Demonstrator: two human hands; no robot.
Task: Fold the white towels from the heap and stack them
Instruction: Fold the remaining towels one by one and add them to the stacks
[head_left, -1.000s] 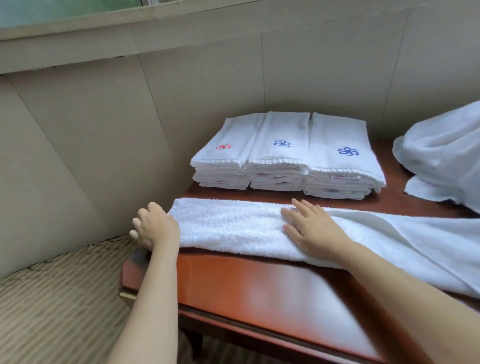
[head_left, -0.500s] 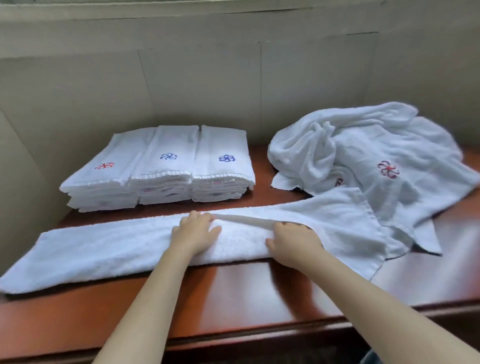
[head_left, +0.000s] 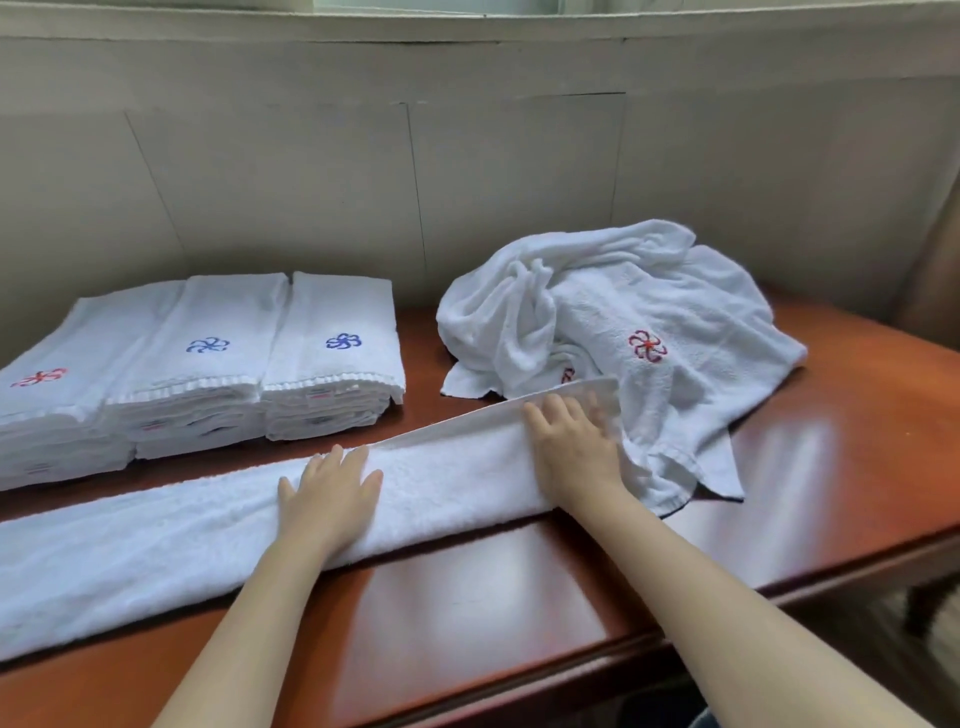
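Head view has the towel (head_left: 182, 540) lying as a long strip across the desk (head_left: 519, 597), with both hands now flat on top of it. Half a second ago the left hand (head_left: 330, 499) and right hand (head_left: 571, 447) sat close together at the strip's middle, knuckles bent over the folded edge. Since then the fingers (head_left: 358, 457) have straightened and spread, holding nothing. The right hand has slid away from the left toward the strip's right end, and its fingertips are blurred with motion. The heap (head_left: 623, 312) sits just beyond and to the right of the right fingers, touching that end of the strip. The stacks (head_left: 208, 374) stand beyond and to the left of the left fingers, apart from the strip. To my eye the lengthwise fold is made and is being pressed smooth. The crosswise folds come next, before this towel can join a stack, and the heap is not yet folded.
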